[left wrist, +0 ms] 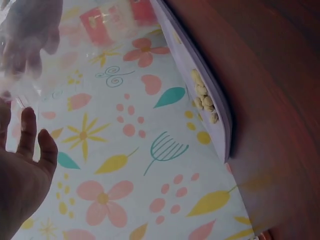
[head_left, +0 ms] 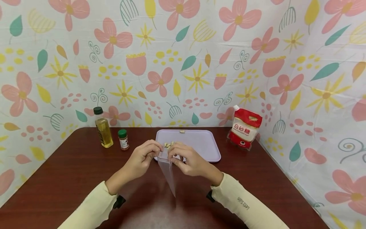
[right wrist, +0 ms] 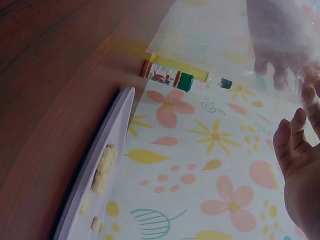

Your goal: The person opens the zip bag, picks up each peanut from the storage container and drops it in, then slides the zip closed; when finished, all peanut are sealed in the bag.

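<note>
Nearest the head camera, 2 pale sleeves (head_left: 88, 206) reach to the left hand (head_left: 140, 160) and right hand (head_left: 190, 160), both pinching a clear bag (head_left: 166, 171) by its top, above the table (head_left: 71, 178) near the tray (head_left: 200, 149). The bag appears already lifted, though no peanuts (head_left: 168, 145) show inside.

From the left wrist, the peanuts sit on the tray, apart from both hands; handling them looks undone.

From the right wrist, the spice jar (right wrist: 162, 74) and oil bottle (right wrist: 192, 70) stand untouched, past the tray.
</note>
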{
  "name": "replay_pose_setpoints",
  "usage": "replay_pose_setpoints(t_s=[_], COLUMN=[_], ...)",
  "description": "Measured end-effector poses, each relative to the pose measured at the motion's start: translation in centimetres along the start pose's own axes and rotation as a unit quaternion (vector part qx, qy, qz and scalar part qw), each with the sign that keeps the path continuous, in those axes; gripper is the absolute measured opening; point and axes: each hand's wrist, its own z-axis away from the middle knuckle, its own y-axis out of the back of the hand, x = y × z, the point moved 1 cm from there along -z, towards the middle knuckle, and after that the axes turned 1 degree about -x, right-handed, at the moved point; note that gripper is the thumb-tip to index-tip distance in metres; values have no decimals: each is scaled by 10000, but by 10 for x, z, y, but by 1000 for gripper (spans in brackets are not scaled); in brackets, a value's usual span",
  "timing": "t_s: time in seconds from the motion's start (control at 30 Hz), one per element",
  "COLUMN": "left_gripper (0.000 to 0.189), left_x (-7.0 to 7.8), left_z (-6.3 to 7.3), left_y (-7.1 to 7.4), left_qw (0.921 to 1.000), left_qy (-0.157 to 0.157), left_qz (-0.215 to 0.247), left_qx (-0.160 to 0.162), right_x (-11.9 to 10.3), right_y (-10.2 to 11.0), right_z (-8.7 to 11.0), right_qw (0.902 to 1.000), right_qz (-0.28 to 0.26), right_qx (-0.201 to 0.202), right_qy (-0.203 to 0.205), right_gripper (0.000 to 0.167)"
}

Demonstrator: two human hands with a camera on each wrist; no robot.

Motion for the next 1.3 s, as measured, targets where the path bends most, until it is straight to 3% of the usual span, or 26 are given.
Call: replay_pose_setpoints(t_s=[0.17, 0.27, 0.47, 0.7, 0.83, 0.97, 1.1, 1.3], left_gripper=[22, 30, 19, 21, 12, 50, 86, 77], left_x=[0, -2, -4, -6, -5, -4, -1, 0], left_z=[1, 1, 3, 4, 3, 2, -1, -4], left_y=[6, 11, 11, 3, 0, -4, -9, -10], left_qw=[9998, 9992, 9956, 9911, 9888, 9832, 9778, 9793], left_qy=[5, 14, 443, 911, 1083, 1302, 1484, 1566], left_qz=[74, 60, -23, 407, 543, 782, 695, 277], left_qx=[-204, -407, -830, -882, -868, -1012, -1305, -1256], right_x=[0, 1, -1, -4, -6, -9, -11, -13], right_y=[8, 13, 13, 5, 1, -2, -5, -6], right_z=[4, 6, 2, 2, 4, 3, 2, 4], right_qw=[9995, 9997, 9999, 9994, 9981, 9976, 9975, 9931], right_qz=[28, 61, -17, 129, 419, 550, 586, 1081], right_qx=[-149, -99, 20, -316, -434, -411, -372, -395], right_qy=[-270, -214, 144, 26, -89, -73, -127, -224], right_gripper=[15, 14, 16, 14, 13, 16, 18, 12])
